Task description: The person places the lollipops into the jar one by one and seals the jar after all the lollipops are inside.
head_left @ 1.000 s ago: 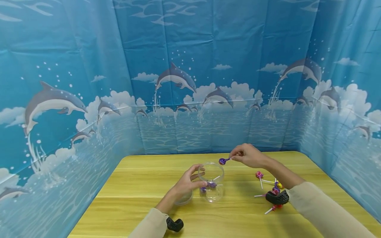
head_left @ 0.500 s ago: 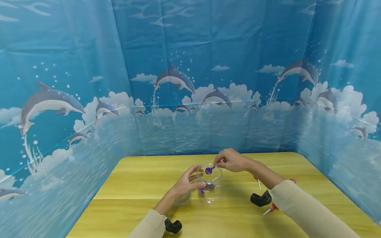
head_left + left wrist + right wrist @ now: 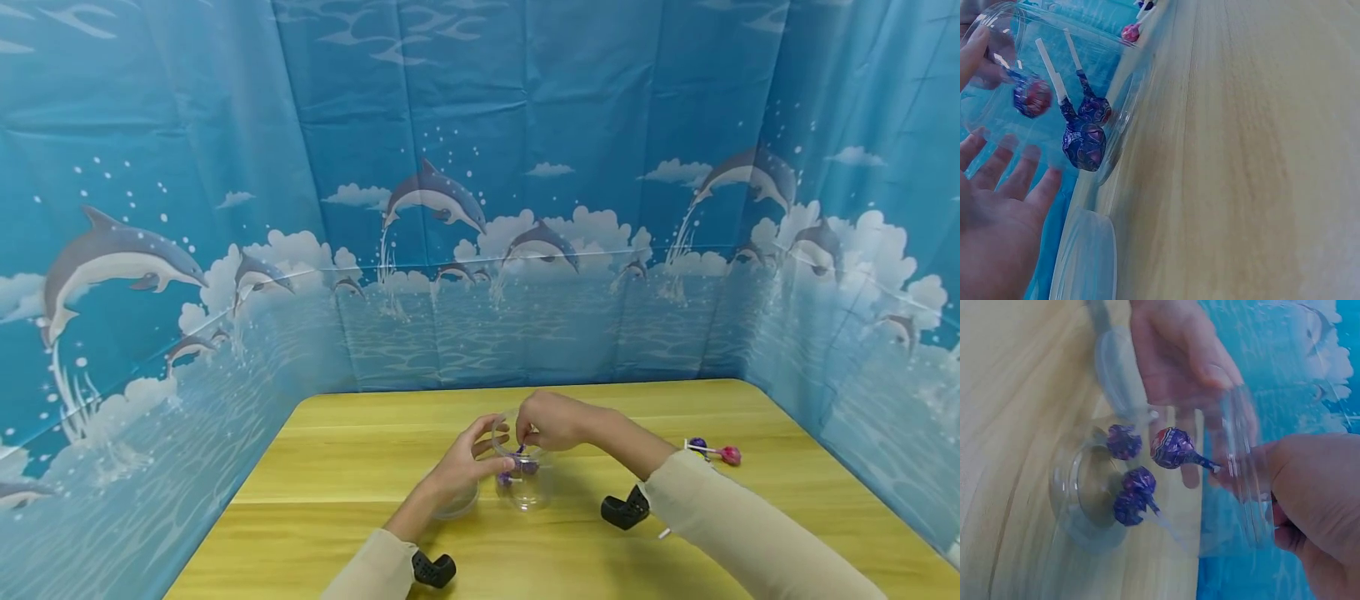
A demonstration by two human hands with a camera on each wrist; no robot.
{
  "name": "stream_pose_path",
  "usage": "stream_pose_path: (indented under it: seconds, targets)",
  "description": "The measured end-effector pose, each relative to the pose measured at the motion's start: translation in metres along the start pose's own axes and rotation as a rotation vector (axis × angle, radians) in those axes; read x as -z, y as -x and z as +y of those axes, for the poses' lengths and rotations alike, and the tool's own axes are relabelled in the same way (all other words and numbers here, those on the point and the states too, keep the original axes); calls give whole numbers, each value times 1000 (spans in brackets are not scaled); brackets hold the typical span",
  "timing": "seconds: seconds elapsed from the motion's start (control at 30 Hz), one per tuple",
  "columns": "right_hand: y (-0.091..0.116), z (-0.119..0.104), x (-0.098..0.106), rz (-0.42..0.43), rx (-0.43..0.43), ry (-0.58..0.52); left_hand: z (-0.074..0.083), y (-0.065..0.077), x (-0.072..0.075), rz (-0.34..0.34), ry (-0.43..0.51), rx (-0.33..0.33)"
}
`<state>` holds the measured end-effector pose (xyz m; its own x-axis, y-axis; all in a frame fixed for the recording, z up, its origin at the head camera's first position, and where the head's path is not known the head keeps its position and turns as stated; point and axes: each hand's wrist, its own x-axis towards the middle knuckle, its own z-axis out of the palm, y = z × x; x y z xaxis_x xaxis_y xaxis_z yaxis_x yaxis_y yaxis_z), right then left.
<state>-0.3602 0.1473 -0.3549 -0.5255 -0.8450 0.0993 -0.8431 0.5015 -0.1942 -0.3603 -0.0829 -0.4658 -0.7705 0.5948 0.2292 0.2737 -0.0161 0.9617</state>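
A clear plastic jar (image 3: 527, 498) stands on the table, with purple-wrapped lollipops (image 3: 1124, 442) at its bottom. My left hand (image 3: 467, 465) holds the jar's left side, thumb in front and fingers behind; the left wrist view shows its fingers (image 3: 1017, 176) against the wall. Reaching into the jar's mouth, my right hand (image 3: 553, 421) pinches the stick end of another purple lollipop (image 3: 1172, 448), whose head hangs inside, above the others. In the left wrist view this held lollipop (image 3: 1032, 97) shows through the plastic. The right fingertips are partly hidden in the head view.
A clear round lid (image 3: 459, 504) lies on the table left of the jar, partly under my left hand. Right of my right arm lie loose lollipops, among them a pink one (image 3: 730, 455) and a dark purple one (image 3: 698, 446). A dolphin-print curtain (image 3: 480, 333) surrounds the table.
My right hand has moved left and down with the purple lollipop, from the right of the jar into its mouth. My left hand keeps its place on the jar.
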Motion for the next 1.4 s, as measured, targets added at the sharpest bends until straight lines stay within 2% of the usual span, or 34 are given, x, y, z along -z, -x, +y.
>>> stream_pose_path:
  seconds: [0.3,0.63,0.97,1.17,1.4]
  targets:
    - [-11,-1,-2,-88,-48,28,-1,-1,1,7,-12,0]
    - [-12,-1,-5,-102,-95,29,0,-1,-1,19,-15,17]
    - [-6,1,-7,-40,-76,-44,-2,0,-2,17,-14,25]
    - [-2,1,5,9,-27,-92,-2,1,0,16,-16,19]
    - [11,7,18,62,-11,-100,-2,-1,0,0,-18,-24]
